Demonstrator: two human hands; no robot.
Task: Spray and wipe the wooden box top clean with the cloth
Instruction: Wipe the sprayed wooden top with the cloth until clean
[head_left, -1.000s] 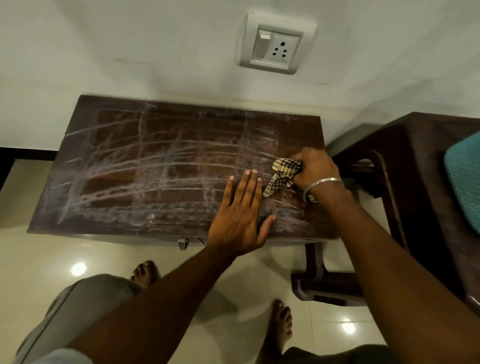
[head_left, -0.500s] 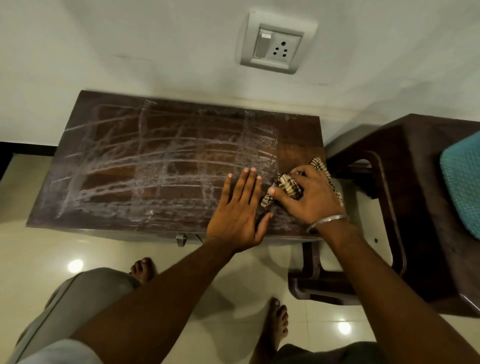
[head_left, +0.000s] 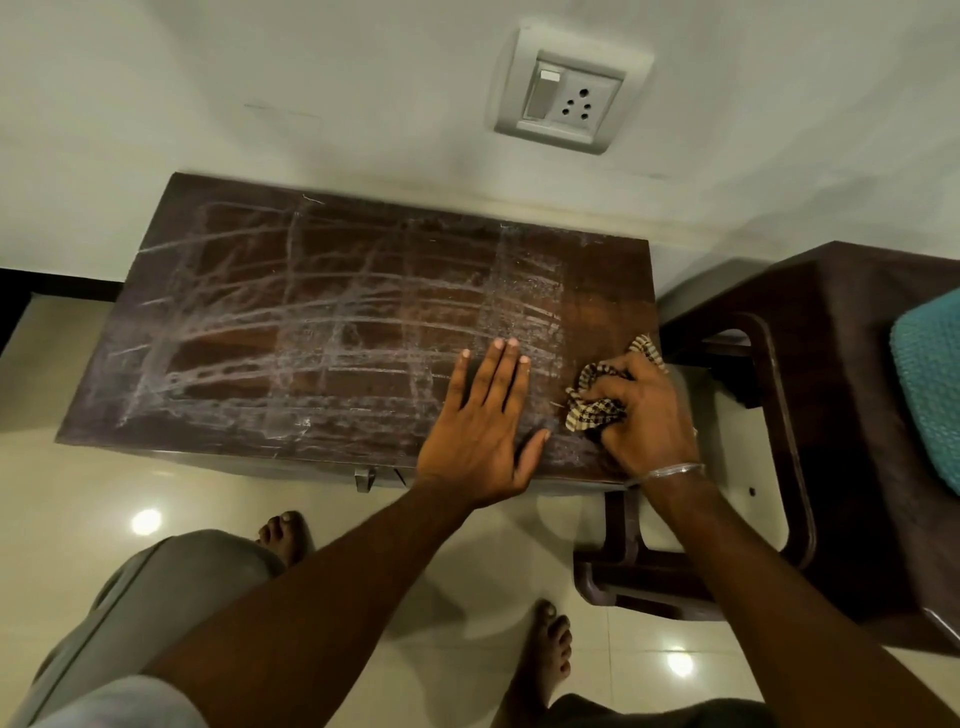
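**Position.** The wooden box top stands against the wall. Whitish streaks cover it from 9 o'clock almost to 3, and only a strip at the 3 o'clock edge reads as bare wood. The cloth lies bunched at about 4 o'clock on the lid, just inside the right edge.

**Hands.** The right hand grips the cloth, fingers curled round the wad. The left hand lies flat at 5 o'clock, fingers straight and close together, thumb out.

**Risks, as judged.**
- So tight a wad offers little face, so strokes may only redraw the streaks.
- A stroke toward 3 o'clock could overrun the edge and strike the dark chair just beside it.
- The bangle may scrape the wood (minor).

**Not established.**
- No spray bottle is in view.
- Whether the streaks are wet or dry cannot be told.
- The right fingertips are buried in the cloth.
- The box front is mostly hidden below the lid.
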